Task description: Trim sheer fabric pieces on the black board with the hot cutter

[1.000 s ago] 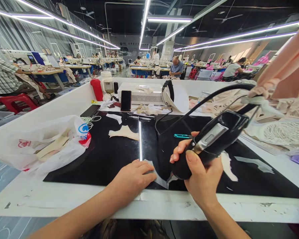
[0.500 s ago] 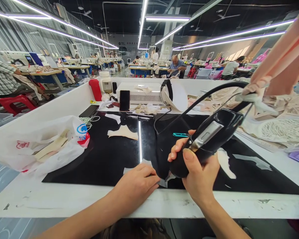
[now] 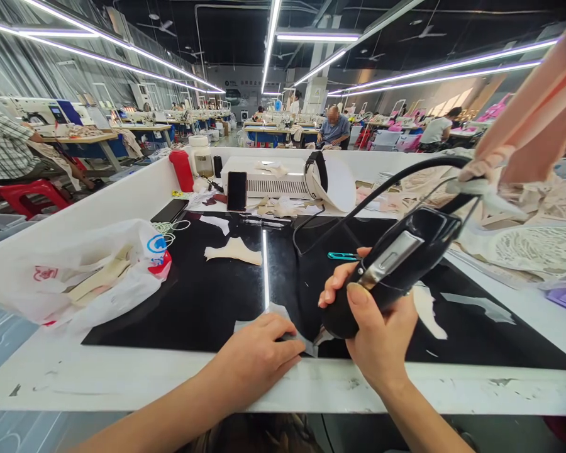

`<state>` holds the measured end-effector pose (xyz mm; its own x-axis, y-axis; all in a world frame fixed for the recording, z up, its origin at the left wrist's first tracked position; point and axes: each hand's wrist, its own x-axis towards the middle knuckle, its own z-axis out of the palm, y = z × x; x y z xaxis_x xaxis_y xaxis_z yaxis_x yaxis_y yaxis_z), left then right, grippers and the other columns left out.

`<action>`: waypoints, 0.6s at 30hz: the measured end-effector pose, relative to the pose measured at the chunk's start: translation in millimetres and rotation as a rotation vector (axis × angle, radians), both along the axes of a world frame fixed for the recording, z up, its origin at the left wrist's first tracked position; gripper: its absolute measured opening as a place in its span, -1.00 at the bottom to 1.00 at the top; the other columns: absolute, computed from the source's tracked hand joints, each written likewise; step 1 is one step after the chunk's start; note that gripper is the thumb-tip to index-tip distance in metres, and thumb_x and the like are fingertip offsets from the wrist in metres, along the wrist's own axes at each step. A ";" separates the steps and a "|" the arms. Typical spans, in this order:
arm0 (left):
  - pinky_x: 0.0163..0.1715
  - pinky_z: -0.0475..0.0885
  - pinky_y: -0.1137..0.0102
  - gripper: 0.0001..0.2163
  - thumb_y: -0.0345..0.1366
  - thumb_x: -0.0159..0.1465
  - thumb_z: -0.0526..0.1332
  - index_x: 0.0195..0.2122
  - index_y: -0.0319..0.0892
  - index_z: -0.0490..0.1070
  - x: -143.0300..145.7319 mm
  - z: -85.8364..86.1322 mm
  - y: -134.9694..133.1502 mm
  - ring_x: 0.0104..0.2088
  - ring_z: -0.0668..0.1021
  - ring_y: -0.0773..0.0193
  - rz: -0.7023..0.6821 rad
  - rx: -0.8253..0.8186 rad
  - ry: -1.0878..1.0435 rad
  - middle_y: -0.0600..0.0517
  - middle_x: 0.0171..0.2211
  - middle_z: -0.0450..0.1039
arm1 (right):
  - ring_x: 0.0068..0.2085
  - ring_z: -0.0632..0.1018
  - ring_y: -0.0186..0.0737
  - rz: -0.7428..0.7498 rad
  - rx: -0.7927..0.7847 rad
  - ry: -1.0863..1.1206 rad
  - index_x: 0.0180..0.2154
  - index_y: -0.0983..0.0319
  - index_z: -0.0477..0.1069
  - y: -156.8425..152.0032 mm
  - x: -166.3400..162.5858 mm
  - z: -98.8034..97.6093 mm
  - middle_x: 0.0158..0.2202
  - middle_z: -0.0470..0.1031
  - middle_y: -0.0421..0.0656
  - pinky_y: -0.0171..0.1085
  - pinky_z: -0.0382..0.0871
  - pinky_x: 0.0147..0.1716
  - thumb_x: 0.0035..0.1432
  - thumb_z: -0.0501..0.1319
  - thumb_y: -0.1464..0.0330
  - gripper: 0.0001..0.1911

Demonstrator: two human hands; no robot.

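My right hand (image 3: 375,330) is wrapped round a black corded hand tool (image 3: 396,264) with a silver plate on its side. The tool's metal tip points down at a small pale piece of fabric (image 3: 276,318) lying on the black work surface (image 3: 207,289) near the front edge. My left hand (image 3: 257,349) lies on that fabric piece with its fingers bent and pressed down on it, just left of the tool tip. The tool's black cable (image 3: 353,204) loops up and back over the table.
A white plastic bag (image 3: 85,267) with fabric pieces lies at the left. A cream fabric piece (image 3: 233,251), teal snips (image 3: 342,256), a phone (image 3: 237,190), a white box (image 3: 268,179) and a red bottle (image 3: 181,170) sit farther back. Lace fabric (image 3: 523,242) is piled at the right. Other workers sit at distant tables.
My left hand has slid a little toward me and rightward with the fabric piece, turning it under the tool tip. The tool has stayed almost in place.
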<state>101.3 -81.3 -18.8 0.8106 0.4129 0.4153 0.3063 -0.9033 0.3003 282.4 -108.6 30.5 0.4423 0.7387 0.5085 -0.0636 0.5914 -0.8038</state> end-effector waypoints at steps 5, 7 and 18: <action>-0.13 0.60 0.28 -0.85 -0.33 0.45 0.22 -0.05 -0.15 0.57 -2.0 1.5 -0.4 -0.10 0.59 0.13 -0.006 -0.015 0.013 -0.07 -0.08 0.54 | -0.46 0.52 -0.29 -0.002 0.000 -0.003 0.05 0.05 0.38 -3.7 0.6 -0.9 -0.34 0.50 -0.29 -0.23 0.49 -0.47 0.21 0.43 0.21 -0.58; -0.12 0.59 0.27 -0.85 -0.33 0.45 0.21 -0.04 -0.15 0.57 -2.7 1.2 -0.5 -0.09 0.59 0.13 -0.004 -0.018 0.017 -0.07 -0.07 0.54 | -0.45 0.52 -0.29 -0.003 0.000 0.001 0.06 0.05 0.38 -5.2 1.3 -1.4 -0.34 0.50 -0.29 -0.23 0.50 -0.46 0.22 0.43 0.21 -0.57; -0.10 0.59 0.26 -0.85 -0.34 0.46 0.21 -0.05 -0.14 0.57 -0.3 -0.8 15.2 -0.05 0.58 0.12 0.073 -0.032 0.059 -0.05 -0.03 0.53 | -0.45 0.51 -0.30 -0.020 0.030 -0.008 0.04 0.05 0.33 16.1 -0.9 -3.8 -0.33 0.49 -0.29 -0.24 0.49 -0.46 0.24 0.41 0.24 -0.59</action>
